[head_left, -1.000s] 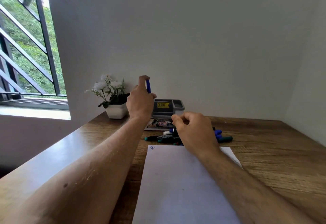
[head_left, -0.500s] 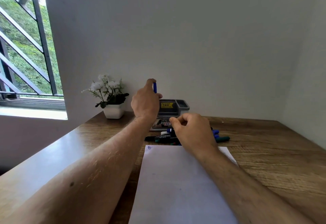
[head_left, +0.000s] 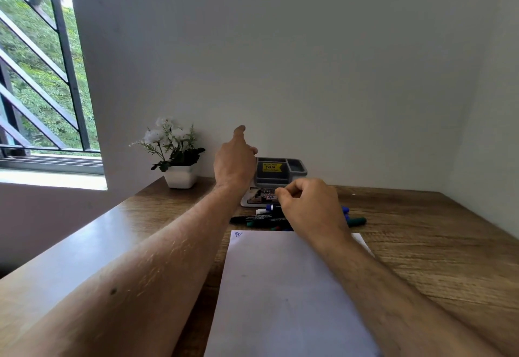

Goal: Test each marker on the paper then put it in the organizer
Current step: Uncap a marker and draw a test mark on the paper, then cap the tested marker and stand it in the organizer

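A white paper (head_left: 280, 286) lies on the wooden table (head_left: 421, 244), with a small blue scribble (head_left: 238, 234) in its far left corner. Beyond it lies a pile of markers (head_left: 252, 219), black, blue and green (head_left: 356, 220). The grey organizer (head_left: 297, 174) with a yellow sticker stands against the wall. My left hand (head_left: 233, 160) is raised at the organizer's left side, index finger up and thumb out, with no marker visible in it. My right hand (head_left: 309, 208) hovers over the pile with fingers curled; nothing shows in it.
A white pot of white flowers (head_left: 179, 157) stands left of the organizer. A flat printed card or pack (head_left: 252, 199) lies in front of the organizer. A barred window (head_left: 42, 90) is at the far left. Walls close off the back and right.
The blue marker my left hand held upright is no longer visible, and that hand has moved right to the organizer with fingers spread. My right hand stayed over the pile.
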{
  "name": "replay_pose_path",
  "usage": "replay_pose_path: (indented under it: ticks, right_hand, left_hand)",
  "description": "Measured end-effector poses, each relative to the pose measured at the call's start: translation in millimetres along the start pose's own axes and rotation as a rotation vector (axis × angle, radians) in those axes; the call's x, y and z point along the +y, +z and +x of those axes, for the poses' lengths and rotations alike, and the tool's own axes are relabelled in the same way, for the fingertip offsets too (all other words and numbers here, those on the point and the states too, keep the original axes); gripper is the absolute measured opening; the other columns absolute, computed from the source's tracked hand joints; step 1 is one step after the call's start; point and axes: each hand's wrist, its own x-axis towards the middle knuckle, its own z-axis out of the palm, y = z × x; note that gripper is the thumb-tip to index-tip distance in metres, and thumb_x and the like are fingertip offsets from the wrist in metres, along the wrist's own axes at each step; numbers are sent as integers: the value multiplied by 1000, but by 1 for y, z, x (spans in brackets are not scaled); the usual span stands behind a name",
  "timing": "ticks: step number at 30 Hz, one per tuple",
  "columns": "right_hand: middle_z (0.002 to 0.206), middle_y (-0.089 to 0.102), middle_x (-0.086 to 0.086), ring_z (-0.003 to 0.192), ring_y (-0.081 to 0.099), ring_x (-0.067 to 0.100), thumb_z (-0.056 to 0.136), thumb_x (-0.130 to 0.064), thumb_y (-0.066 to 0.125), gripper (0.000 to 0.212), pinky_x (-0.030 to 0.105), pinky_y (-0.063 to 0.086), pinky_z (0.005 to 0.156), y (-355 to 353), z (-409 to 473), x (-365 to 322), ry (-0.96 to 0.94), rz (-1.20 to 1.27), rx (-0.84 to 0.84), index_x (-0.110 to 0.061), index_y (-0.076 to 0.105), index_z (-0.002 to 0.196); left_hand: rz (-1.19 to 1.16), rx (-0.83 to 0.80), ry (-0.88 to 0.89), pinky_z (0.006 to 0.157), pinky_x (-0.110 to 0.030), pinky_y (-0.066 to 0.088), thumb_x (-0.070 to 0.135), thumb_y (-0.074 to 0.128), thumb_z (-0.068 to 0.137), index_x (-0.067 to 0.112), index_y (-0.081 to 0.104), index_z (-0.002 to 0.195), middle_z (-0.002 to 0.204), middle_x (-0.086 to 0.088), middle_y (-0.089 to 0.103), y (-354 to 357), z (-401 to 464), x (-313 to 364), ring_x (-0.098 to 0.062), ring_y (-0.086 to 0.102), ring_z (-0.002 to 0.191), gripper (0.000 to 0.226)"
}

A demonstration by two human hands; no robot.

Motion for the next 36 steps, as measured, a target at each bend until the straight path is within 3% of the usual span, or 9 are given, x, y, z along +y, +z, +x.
replay_pose_path:
  ticks: [3,6,9,12,17,28,36]
  right_hand:
    - [82,69,-4,67,59,2,95,-26,63,13,12,45,56,-5,0,-1,22,-20,33,-18,71,89]
    - [88,71,-3,72,60,4,93,-22,63,9,19,51,63,-12,-1,-4,27,-64,51,-20,72,91]
    - [97,71,-2,82,61,13,89,-17,64,14,30,56,78,-23,-4,-6,28,-181,24,-22,74,98]
    - [96,71,0,82,63,19,84,-15,64,17,33,56,75,-28,-5,-6,64,-319,-43,-23,73,96]
    - [100,71,4,88,65,25,80,-15,64,24,33,55,73,-28,-4,-4,68,-454,-111,-22,72,102]
    - [116,68,5,103,64,27,81,-17,68,36,37,55,86,-23,-1,6,7,-570,-154,-23,70,116]
    - [112,67,5,99,64,27,84,-18,66,27,35,52,78,-21,3,13,-49,-569,-131,-19,70,110]
  left_hand:
    - [-72,21,22,77,-24,49,3,51,97,22,41,144,117,-3,71,-3,-2,4,-13,66,99,52]
    - [-168,25,78,66,-11,42,-5,49,93,23,49,134,114,-1,67,-10,-6,14,-5,60,94,50]
    - [-210,-51,159,65,-15,48,-2,52,92,26,59,118,96,7,68,-22,-16,27,-3,63,86,39]
    - [-113,-230,197,63,-16,50,2,53,93,28,65,109,93,6,70,-34,-33,28,-6,66,84,33]
    - [72,-429,217,85,-31,57,6,58,91,25,70,97,96,3,72,-47,-63,-1,-12,68,88,23]
    - [170,-531,216,86,-34,58,1,60,87,28,71,95,98,3,69,-37,-69,-19,-13,65,90,29]
    - [177,-471,211,85,-34,58,2,63,85,27,72,93,96,4,70,-37,-73,-12,-13,66,87,28]
